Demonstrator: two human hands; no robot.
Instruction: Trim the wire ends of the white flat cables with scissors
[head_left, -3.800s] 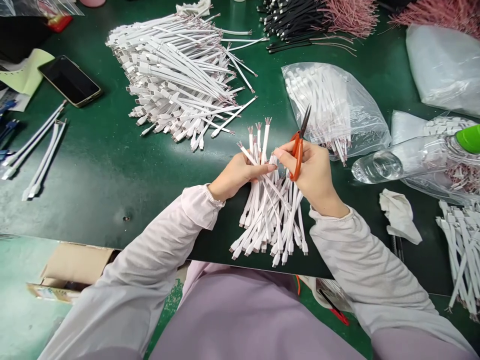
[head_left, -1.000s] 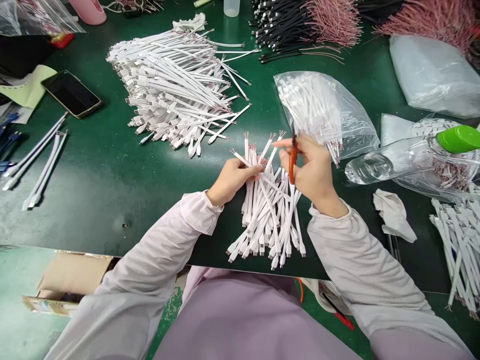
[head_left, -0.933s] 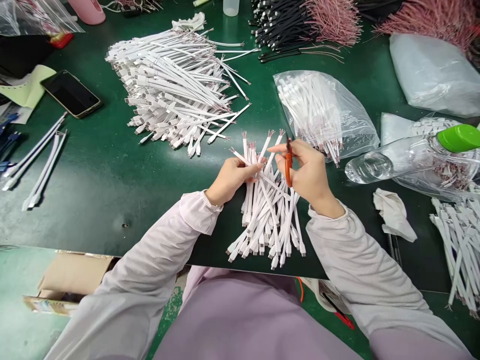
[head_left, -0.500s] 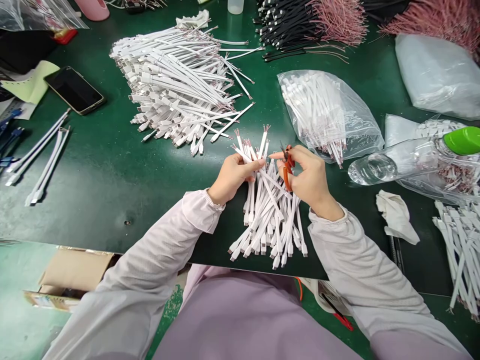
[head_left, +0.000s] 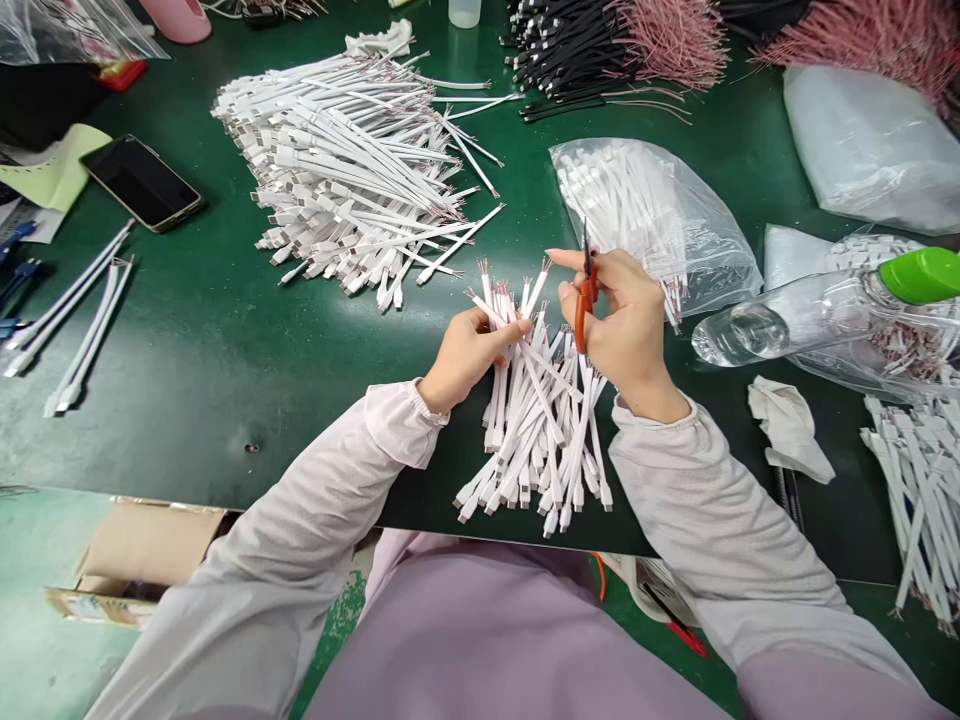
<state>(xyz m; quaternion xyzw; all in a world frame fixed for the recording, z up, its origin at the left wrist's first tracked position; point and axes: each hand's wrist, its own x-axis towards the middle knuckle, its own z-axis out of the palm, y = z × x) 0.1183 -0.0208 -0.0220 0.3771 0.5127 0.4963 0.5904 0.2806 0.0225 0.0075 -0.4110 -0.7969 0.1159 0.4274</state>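
Observation:
White cables [head_left: 536,430] with pinkish bare wire ends lie in a loose pile at the table's front edge, plugs toward me. My left hand [head_left: 471,355] is closed on white cables at the pile's upper left, thumb over them, their wire ends sticking up past the fingers. Just right of it, my right hand [head_left: 626,320] is wrapped round small orange-handled scissors [head_left: 586,295], dark blades pointing away from me. Its index finger reaches left, near the tip of one cable's wires. The scissors are apart from the cables in my left hand.
Beyond my left hand lies a large heap of white cables [head_left: 360,170]. A bag of cables [head_left: 630,210], a green-capped bottle [head_left: 810,310] and a crumpled cloth [head_left: 791,430] are on the right. A phone [head_left: 142,182] lies at left, black cables [head_left: 570,50] at the back.
My right hand has moved up and away from me with the scissors, whose blades now point more upright. My left hand stays nearly in place on the cables.

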